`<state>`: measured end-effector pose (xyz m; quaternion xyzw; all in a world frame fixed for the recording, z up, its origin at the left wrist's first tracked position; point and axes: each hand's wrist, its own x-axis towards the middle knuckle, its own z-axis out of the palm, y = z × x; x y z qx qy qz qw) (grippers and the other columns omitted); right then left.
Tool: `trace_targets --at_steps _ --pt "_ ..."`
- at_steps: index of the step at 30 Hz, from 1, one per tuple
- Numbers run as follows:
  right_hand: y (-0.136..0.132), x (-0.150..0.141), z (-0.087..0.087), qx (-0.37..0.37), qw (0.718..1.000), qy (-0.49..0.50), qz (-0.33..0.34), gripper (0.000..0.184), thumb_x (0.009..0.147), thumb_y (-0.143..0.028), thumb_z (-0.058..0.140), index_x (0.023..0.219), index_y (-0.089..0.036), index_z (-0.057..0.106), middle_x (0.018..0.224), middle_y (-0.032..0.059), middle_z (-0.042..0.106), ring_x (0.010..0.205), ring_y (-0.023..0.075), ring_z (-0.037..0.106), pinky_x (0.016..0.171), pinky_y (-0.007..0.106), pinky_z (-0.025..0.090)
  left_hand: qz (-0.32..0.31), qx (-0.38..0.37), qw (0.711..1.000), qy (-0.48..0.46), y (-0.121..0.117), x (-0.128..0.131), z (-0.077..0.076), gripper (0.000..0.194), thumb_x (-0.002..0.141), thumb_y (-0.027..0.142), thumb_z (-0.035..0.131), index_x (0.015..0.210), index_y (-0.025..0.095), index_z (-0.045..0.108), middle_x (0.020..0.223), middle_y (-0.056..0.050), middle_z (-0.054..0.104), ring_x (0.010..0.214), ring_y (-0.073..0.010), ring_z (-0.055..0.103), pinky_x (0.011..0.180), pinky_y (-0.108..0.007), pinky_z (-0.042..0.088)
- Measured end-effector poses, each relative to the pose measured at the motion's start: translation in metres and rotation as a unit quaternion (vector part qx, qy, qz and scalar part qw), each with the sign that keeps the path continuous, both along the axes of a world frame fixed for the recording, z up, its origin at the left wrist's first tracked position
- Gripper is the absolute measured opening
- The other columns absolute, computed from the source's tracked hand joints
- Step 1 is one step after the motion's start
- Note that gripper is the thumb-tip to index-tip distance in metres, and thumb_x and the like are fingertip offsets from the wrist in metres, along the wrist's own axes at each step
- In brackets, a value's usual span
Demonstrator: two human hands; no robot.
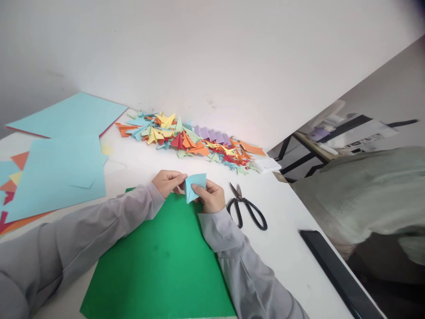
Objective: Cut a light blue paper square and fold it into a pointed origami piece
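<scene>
A small light-blue folded paper [198, 180] is held up between my two hands, above the far edge of a green sheet [162, 261]. My left hand [168, 182] pinches its left edge between thumb and fingers. My right hand [212, 195] grips it from the right, thumb pressed on the front face and the other fingers behind, mostly hidden. A crease line runs down the paper's left part. Just right of my right hand, black-handled scissors [246, 204] lie on the white table with the blades pointing away and slightly apart.
Along the wall lies a heap of small folded paper planes [186, 141] in many colours. Large light-blue sheets [63, 173] cover the left side, over coloured scraps. A long black object [335, 270] lies at the right table edge. Beyond it is a person in a pale green garment [375, 195].
</scene>
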<state>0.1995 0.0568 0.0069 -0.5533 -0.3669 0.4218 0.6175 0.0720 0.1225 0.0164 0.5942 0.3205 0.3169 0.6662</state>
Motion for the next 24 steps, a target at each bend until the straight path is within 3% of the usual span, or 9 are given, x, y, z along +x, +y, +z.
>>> trace_targets --at_steps 9,24 --pt "0.001 -0.0006 -0.0033 0.028 0.998 0.055 -0.002 0.016 0.05 -0.024 0.073 0.063 -0.017 0.066 0.052 -0.0019 0.064 0.046 0.0126 0.055 0.049 0.027 0.044 0.004 -0.005 1.0 0.011 -0.002 -0.0001 0.0051 0.032 0.063 0.042 0.058 0.057 0.011 0.057 0.049 0.001 0.054 0.041 -0.0071 0.049 0.045 -0.022 0.043" --pt "0.0032 0.0024 -0.006 0.012 0.997 0.082 -0.003 0.017 0.048 -0.021 0.074 0.063 -0.016 0.068 0.054 -0.0017 0.065 0.044 0.0099 0.052 0.047 0.024 0.04 -0.001 -0.021 1.0 0.008 -0.0029 0.0001 0.0057 0.033 0.06 0.044 0.06 0.063 0.011 0.057 0.044 0.002 0.053 0.039 -0.0075 0.049 0.039 -0.019 0.041"
